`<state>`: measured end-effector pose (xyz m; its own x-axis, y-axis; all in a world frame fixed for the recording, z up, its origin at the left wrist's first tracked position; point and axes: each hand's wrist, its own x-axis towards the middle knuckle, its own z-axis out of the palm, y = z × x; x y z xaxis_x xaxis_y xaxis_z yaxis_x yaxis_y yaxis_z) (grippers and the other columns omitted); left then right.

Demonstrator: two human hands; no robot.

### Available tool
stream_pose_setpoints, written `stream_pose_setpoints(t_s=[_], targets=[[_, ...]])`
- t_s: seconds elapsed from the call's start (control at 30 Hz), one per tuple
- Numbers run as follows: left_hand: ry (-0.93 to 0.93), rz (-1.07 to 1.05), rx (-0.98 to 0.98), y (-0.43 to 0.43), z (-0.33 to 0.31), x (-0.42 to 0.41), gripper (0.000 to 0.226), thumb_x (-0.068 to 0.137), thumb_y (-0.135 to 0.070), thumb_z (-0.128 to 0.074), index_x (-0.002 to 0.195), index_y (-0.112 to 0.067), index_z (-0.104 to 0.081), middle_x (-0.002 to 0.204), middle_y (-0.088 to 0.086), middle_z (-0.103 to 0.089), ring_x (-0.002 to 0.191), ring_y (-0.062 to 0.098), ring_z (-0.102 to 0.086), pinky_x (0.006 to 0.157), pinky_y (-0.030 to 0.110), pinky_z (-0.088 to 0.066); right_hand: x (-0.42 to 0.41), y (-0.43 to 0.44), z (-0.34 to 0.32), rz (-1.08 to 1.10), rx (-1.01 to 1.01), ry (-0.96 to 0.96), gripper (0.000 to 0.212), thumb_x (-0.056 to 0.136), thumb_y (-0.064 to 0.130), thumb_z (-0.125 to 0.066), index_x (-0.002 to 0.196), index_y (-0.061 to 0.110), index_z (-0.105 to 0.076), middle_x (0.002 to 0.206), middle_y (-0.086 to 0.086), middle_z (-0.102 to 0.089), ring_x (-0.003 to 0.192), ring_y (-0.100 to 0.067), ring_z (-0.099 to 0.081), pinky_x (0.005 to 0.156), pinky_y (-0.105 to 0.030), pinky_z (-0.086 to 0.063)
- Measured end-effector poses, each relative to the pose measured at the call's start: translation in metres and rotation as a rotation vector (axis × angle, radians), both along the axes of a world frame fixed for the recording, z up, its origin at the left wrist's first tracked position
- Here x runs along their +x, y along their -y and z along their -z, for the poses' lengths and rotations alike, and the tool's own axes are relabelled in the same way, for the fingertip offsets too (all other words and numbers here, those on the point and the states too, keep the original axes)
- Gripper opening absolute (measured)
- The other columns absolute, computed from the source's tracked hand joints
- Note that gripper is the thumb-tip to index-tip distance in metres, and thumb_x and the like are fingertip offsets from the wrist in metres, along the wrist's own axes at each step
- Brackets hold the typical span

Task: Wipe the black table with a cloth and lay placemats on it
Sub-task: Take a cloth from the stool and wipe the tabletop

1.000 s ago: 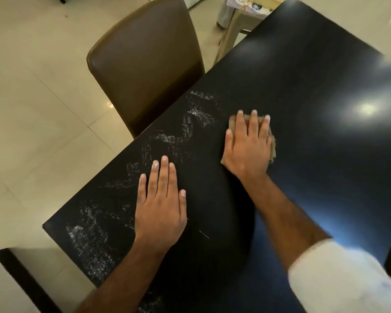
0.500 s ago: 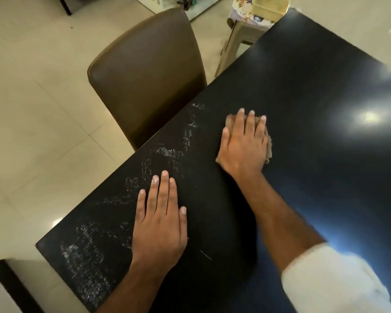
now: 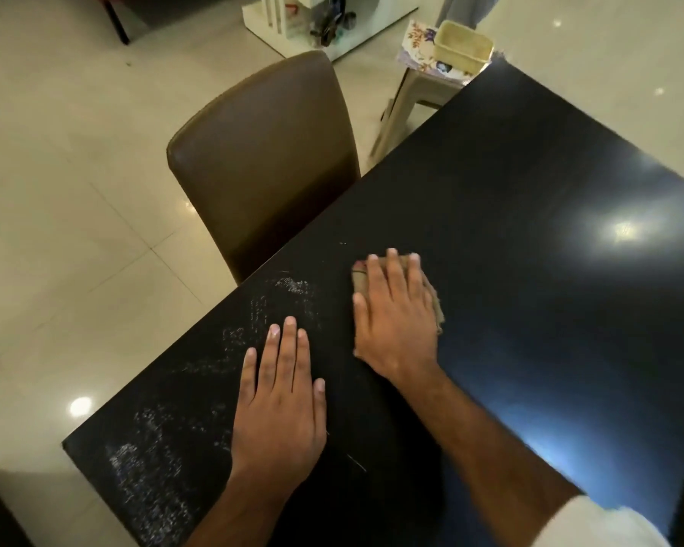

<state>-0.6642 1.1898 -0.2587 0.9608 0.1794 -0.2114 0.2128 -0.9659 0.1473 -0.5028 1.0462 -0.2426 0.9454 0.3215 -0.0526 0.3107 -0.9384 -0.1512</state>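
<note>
The black table [image 3: 530, 238] fills the right and centre of the head view, with white dusty smears [image 3: 151, 467] along its left edge. My right hand [image 3: 395, 321] lies flat with straight fingers on a small tan cloth [image 3: 435, 305], pressing it to the tabletop; only the cloth's edges show around the hand. My left hand [image 3: 281, 404] rests flat on the table nearer to me, fingers straight, holding nothing. A stack of floral placemats [image 3: 419, 49] lies on a stool beyond the table's far corner.
A brown leather chair [image 3: 265, 159] is pushed against the table's left edge. A beige stool [image 3: 415, 96] past the far corner carries a cream plastic basket [image 3: 463, 49]. A white shelf unit [image 3: 324, 21] stands on the tiled floor behind.
My right hand has slid the cloth toward me and slightly left, and the smears near the chair are fewer. My left hand has stayed in place.
</note>
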Motion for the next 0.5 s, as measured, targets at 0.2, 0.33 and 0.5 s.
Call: stream_pose_setpoints(t_s=[0.2, 0.33, 0.5], targets=[[0.063, -0.005, 0.018, -0.001, 0.006, 0.0, 0.073, 0.116, -0.049, -0.01, 0.178, -0.01, -0.007, 0.188, 0.01, 0.006, 0.174, 0.027, 0.005, 0.139, 0.058, -0.013, 0.103, -0.034, -0.011, 0.24, 0.027, 0.001, 0.067, 0.116, 0.053, -0.033, 0.176, 0.022, -0.027, 0.184, -0.015, -0.022, 0.171, -0.047, -0.009, 0.134, -0.063, -0.025], [0.07, -0.007, 0.019, 0.0, 0.006, -0.002, 0.073, 0.117, -0.05, -0.012, 0.178, -0.011, -0.005, 0.188, 0.008, 0.009, 0.174, 0.026, 0.009, 0.14, 0.058, -0.012, 0.069, -0.076, -0.005, 0.016, 0.017, 0.025, 0.067, 0.115, 0.054, -0.033, 0.175, 0.023, -0.029, 0.183, -0.013, -0.023, 0.171, -0.046, -0.011, 0.132, -0.063, -0.031], [0.078, -0.004, 0.032, 0.001, 0.005, -0.004, 0.073, 0.117, -0.048, -0.016, 0.178, -0.01, -0.004, 0.188, 0.009, 0.008, 0.174, 0.026, 0.008, 0.139, 0.058, -0.012, -0.07, 0.005, 0.005, -0.176, 0.005, 0.042, 0.066, 0.115, 0.054, -0.032, 0.174, 0.024, -0.031, 0.183, -0.008, -0.025, 0.173, -0.038, -0.01, 0.136, -0.055, -0.026]])
